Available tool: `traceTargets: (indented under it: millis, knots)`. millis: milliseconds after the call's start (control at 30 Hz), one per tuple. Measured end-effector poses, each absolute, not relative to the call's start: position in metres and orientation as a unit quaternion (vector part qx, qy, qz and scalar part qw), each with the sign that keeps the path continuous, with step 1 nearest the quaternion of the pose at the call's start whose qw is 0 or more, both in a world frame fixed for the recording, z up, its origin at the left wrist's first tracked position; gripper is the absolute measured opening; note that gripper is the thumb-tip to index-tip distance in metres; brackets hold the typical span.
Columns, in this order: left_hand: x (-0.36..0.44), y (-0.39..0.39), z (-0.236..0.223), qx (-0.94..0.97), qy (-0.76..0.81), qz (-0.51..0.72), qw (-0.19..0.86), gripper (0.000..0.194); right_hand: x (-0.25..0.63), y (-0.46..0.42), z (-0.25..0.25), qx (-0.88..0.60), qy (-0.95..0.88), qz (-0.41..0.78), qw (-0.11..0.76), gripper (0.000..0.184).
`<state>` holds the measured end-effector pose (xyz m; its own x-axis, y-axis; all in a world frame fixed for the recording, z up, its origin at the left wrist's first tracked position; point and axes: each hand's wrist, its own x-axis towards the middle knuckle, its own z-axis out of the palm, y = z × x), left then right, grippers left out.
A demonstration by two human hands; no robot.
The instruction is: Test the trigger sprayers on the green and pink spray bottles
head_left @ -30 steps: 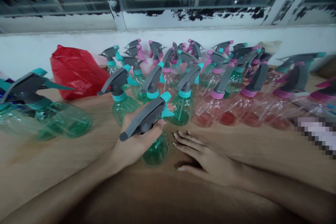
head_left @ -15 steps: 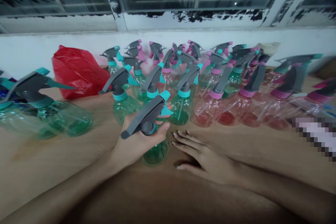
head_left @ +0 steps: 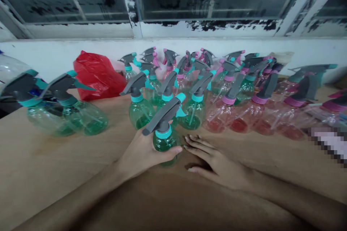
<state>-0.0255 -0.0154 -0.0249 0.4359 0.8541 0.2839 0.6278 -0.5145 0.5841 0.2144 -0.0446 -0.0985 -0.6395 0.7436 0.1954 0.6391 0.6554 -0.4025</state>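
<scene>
A green spray bottle with a grey trigger head and turquoise collar stands upright at the table's near middle. My left hand is wrapped round its body, thumb across the front; the fingers behind are mostly hidden. Just to the right, my right hand lies on the table with its fingers stretched out, holding nothing. Behind the held bottle stand more green spray bottles. Pink spray bottles with magenta collars continue that row to the right.
Two green spray bottles stand apart on the left of the wooden table. A crumpled red plastic bag sits behind them. Several more bottles crowd toward the white wall under the windows. A pixelated pale patch is at far right.
My left hand has slid from the bottle's neck down to its body. The view has shifted a little left and up. My right hand stays flat on the table.
</scene>
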Motion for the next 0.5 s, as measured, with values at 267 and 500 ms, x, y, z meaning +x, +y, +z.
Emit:
traceTargets:
  millis: [267, 500]
  knots:
    - [-0.051, -0.034, -0.036, 0.815, 0.467, 0.294, 0.175, 0.057, 0.204, -0.043, -0.098, -0.396, -0.894, 0.066, 0.201, 0.045]
    - [-0.101, -0.052, -0.031, 0.825, 0.474, 0.295, 0.082, 0.056, 0.177, -0.032, -0.069, -0.478, -0.868, -0.007, 0.136, 0.028]
